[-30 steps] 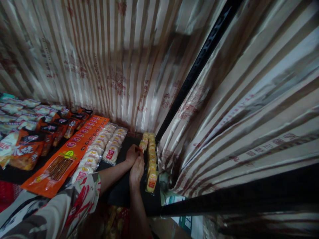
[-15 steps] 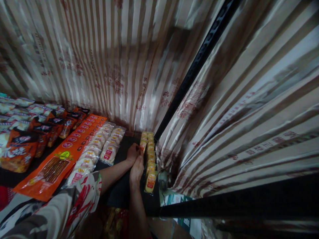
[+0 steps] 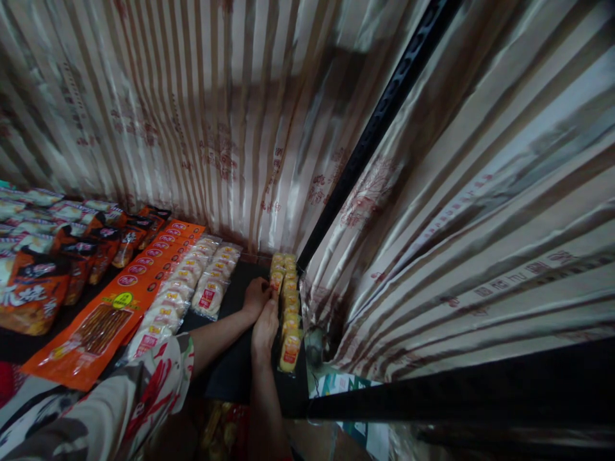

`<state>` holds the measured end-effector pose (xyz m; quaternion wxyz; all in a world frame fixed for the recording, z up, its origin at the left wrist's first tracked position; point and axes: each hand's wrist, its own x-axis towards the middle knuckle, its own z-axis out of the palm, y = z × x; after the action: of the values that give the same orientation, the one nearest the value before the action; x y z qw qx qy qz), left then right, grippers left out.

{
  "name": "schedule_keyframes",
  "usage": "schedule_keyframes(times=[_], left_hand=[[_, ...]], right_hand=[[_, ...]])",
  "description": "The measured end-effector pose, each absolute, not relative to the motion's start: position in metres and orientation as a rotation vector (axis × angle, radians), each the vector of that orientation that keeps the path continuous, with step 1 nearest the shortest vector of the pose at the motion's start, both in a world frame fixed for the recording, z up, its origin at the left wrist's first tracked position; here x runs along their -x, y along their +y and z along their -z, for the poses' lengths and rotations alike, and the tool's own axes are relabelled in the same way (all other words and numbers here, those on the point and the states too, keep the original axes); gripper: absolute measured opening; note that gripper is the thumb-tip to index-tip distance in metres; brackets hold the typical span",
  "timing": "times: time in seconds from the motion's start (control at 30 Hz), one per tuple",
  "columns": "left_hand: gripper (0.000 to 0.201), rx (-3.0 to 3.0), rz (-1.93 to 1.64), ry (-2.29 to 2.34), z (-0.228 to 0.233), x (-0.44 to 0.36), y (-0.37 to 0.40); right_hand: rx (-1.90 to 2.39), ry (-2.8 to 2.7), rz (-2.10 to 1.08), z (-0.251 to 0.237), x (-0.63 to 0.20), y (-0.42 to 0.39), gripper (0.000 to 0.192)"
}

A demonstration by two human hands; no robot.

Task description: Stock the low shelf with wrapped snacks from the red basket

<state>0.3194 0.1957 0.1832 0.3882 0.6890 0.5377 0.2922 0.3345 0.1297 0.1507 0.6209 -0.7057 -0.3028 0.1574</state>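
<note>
Both my hands reach to the right end of a dark shelf (image 3: 235, 371). My left hand (image 3: 254, 297) pinches a small yellow snack packet (image 3: 275, 279) at the left side of a row of yellow snack packets (image 3: 289, 320) that runs front to back along the shelf's right edge. My right hand (image 3: 265, 326) lies flat just in front of the left hand, its fingers resting against the same row. Whether the right hand grips anything is hidden by its back.
Left of the hands lie rows of pale round snack packs (image 3: 202, 282), long orange packets (image 3: 120, 301) and dark orange bags (image 3: 33, 294). Striped shiny curtains (image 3: 240, 128) close the back and right side. A black slanted shelf post (image 3: 379, 128) rises at the corner.
The view has drifted slightly right and down. Both hands have stayed at the yellow packet row with almost no movement.
</note>
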Motion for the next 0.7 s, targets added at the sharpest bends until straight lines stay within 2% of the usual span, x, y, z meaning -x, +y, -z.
schedule_keyframes(times=[0.37,0.7], left_hand=[[0.004,-1.754,-0.712,1.360,-0.183,-0.322,0.199],[0.005,-1.744,-0.747,1.322,-0.181,-0.320,0.200]], right_hand=[[1.664,-0.740,-0.449,-0.161,-0.333,0.128,0.071],[1.662,-0.749,-0.470,-0.166,-0.334,0.125,0.068]])
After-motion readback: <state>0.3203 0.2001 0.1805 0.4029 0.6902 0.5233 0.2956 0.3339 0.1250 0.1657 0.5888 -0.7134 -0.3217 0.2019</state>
